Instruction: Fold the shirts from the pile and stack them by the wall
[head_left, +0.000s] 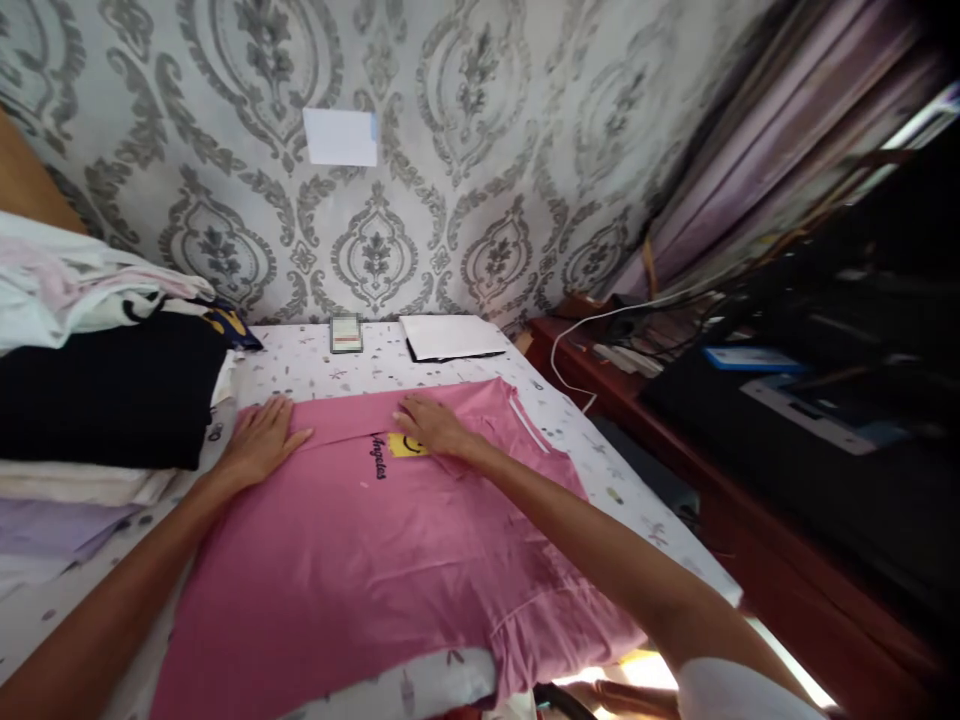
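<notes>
A pink T-shirt is spread sideways over a white patterned sheet, its white-trimmed neckline toward the right. Its far side is folded over in a strip along the back edge. Black lettering and a yellow printed patch show near that fold. On the shirt's far left corner my left hand lies flat with fingers stretched out. My right hand rests on the folded strip beside the yellow patch, fingers extended and partly covering the print. The near right part of the shirt is rumpled and hangs over the edge.
Folded clothes are stacked at the left. Against the wall lie a small card-like item and a white flat item. A reddish wooden desk with a white cable and dark equipment stands at the right.
</notes>
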